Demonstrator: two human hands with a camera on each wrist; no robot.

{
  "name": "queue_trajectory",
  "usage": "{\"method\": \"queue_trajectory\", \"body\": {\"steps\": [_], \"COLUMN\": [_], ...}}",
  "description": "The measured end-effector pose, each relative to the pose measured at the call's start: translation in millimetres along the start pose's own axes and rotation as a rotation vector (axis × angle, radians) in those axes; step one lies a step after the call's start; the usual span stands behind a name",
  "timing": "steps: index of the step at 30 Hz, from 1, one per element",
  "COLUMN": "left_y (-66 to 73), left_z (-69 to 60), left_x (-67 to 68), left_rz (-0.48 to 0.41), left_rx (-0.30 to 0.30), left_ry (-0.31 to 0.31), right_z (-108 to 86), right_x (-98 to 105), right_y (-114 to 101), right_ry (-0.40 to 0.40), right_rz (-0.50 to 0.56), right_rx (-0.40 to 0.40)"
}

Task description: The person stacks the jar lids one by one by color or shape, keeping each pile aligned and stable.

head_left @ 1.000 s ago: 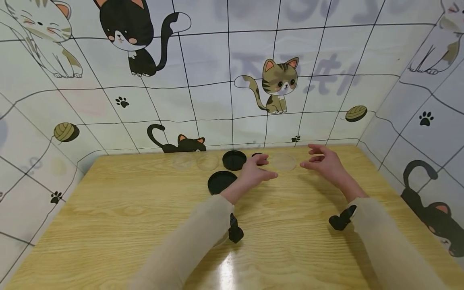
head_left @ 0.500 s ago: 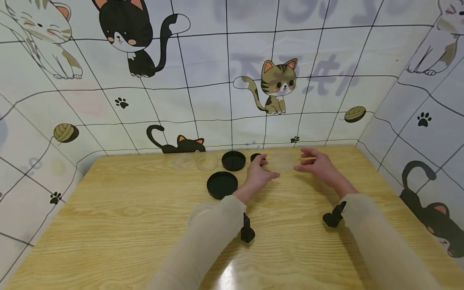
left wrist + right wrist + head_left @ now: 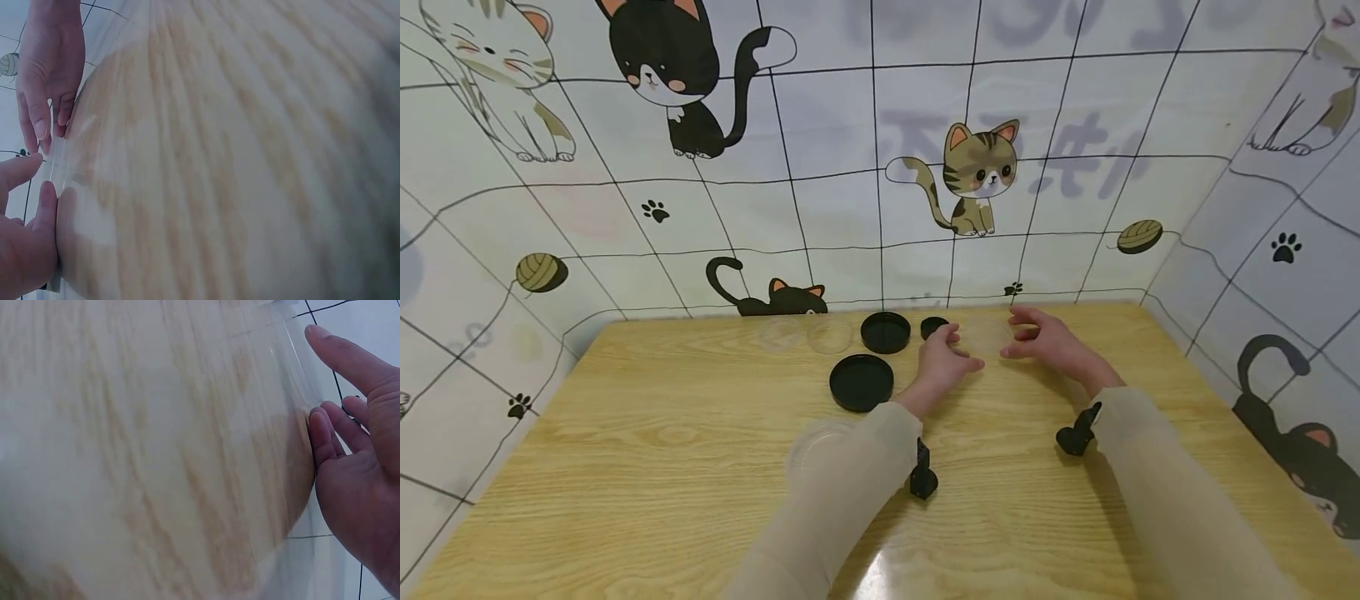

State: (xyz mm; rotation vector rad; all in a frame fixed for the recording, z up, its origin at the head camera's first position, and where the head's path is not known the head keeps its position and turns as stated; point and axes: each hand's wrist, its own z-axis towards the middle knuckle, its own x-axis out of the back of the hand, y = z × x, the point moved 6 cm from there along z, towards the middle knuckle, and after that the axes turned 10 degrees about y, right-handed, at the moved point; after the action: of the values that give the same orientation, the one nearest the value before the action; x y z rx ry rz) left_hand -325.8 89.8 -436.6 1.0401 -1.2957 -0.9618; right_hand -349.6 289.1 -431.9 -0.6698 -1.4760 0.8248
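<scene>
A clear round dish or lid (image 3: 987, 335) lies near the table's back edge, between the two hands. My left hand (image 3: 942, 367) is at its left side, thumb and fingers spread apart. At its right side my right hand (image 3: 1054, 348) has fingers loosely bent and holds nothing. In the left wrist view, a clear rim (image 3: 57, 150) shows near the fingers of the left hand (image 3: 25, 240). The right wrist view has the clear piece (image 3: 297, 356) close to the thumb of the right hand (image 3: 365, 437). Whether the fingers touch it I cannot tell.
A small black round dish (image 3: 933, 325) sits behind the left hand. To its left are a medium black dish (image 3: 885, 332) and a larger one (image 3: 861, 383). Clear discs (image 3: 830, 335) lie at the back left. Another clear disc (image 3: 818, 446) is partly under the left sleeve.
My right hand has moved left, toward the clear dish. The left hand has shifted slightly right, uncovering the small black dish and the near clear disc. The dishes stay in place.
</scene>
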Motion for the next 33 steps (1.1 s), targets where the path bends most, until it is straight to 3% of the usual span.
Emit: {"method": "queue_trajectory", "body": {"steps": [7,11,22,33], "left_y": [2.0,-0.1,-4.1,-5.1], "left_z": [0.9,0.8,2.7,1.3], "left_x": [-6.1,-6.2,-4.6,-1.9], "left_rz": [0.068,0.111,0.127,0.122], "left_rx": [-0.038,-0.046,-0.05,-0.057], "left_ry": [-0.053,-0.053,-0.037,-0.03], "right_z": [2.0,0.3,-8.4,-13.2], "right_x": [-1,-4,-1,-1], "right_y": [1,-1,-4,2], "right_ry": [-0.018,-0.017,-0.041,-0.084], "right_rz": [-0.039,-0.066,-0.107,-0.12], "right_rx": [-0.004,0.014,0.094,0.099]}}
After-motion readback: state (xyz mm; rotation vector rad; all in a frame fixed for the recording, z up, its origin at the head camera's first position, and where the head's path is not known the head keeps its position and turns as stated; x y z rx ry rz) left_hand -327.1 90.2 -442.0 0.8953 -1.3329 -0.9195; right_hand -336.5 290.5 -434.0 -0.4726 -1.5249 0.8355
